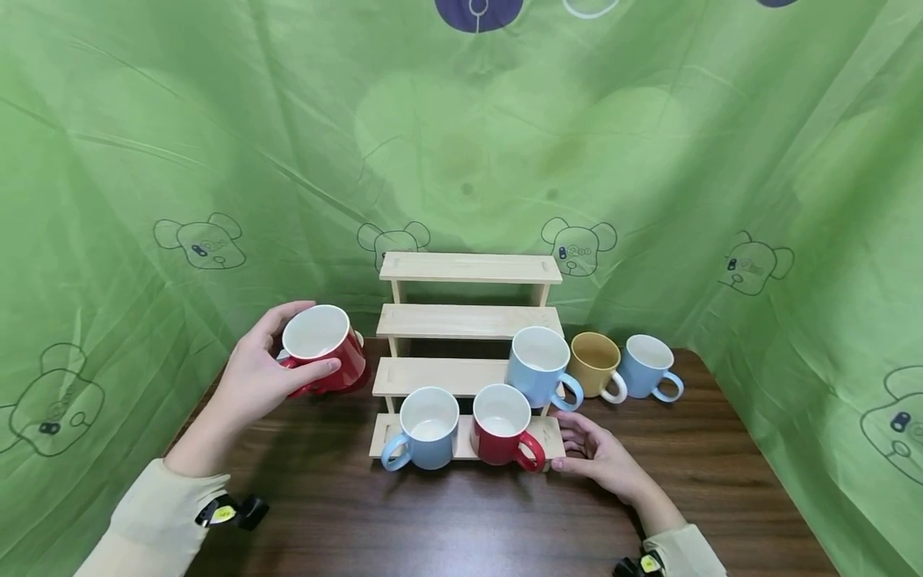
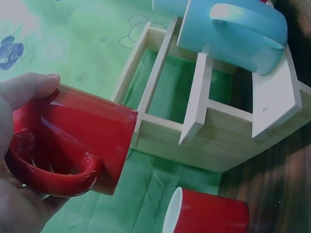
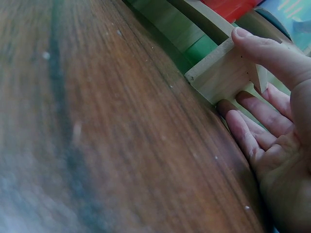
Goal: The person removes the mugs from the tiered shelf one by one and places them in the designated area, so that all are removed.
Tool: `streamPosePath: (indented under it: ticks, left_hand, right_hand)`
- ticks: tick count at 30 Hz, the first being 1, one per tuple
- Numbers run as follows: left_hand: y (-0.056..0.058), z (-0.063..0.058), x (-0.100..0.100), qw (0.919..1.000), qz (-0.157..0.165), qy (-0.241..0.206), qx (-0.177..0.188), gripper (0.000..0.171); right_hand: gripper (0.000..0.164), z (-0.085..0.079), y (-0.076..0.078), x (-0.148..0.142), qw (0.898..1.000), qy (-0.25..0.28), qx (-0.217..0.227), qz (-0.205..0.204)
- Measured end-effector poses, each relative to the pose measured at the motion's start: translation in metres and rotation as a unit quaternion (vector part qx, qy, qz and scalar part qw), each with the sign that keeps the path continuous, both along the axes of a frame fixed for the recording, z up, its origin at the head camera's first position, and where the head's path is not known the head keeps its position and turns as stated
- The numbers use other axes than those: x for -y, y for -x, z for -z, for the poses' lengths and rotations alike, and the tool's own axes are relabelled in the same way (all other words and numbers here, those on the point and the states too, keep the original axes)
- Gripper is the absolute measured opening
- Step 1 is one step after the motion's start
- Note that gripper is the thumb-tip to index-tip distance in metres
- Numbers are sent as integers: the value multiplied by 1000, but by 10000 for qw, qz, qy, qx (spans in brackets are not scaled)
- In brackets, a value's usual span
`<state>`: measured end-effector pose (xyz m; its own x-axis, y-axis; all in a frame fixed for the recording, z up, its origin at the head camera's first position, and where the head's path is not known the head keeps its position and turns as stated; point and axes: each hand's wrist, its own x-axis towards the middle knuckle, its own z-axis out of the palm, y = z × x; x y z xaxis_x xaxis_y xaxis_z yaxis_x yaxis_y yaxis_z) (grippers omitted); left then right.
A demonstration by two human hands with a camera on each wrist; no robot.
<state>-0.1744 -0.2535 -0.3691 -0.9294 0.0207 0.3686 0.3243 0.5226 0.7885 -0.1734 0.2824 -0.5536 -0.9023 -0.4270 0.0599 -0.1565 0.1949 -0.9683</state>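
Observation:
My left hand [image 1: 263, 373] holds a red mug [image 1: 332, 365] with a white inside, left of the stepped wooden shelf [image 1: 461, 268]. In the left wrist view the thumb lies along the mug's side, and its red handle [image 2: 53, 179] is beside the palm. A second red mug [image 2: 211, 213] sits below, mostly hidden behind the held one in the head view. My right hand [image 1: 602, 457] grips the right end of the shelf's bottom step, thumb at the front corner, fingers around the far side. A light blue mug [image 1: 429, 429] and a red mug [image 1: 501, 425] stand on that step.
A larger light blue mug [image 1: 537, 369] stands on the second step's right end. Right of the shelf, a mustard mug [image 1: 594, 365] with a white handle and another light blue mug [image 1: 646, 367] stand on the dark wooden table [image 1: 461, 521]. A green curtain [image 1: 461, 144] hangs behind.

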Motion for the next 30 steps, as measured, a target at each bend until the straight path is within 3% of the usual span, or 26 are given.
streamPosePath:
  ticks: [7, 15, 30]
  left_hand:
    - [-1, 7, 3, 9999, -134, 59, -76, 89]
    - [-3, 23, 14, 9991, -365, 181, 120, 89]
    - [-3, 72, 33, 9982, -465, 279, 261, 86]
  right_hand:
    - [74, 1, -2, -1, 9999, 85, -66, -18]
    - [72, 2, 0, 0, 9997, 133, -164, -102]
    - [73, 2, 0, 0, 10000, 7, -94, -25]
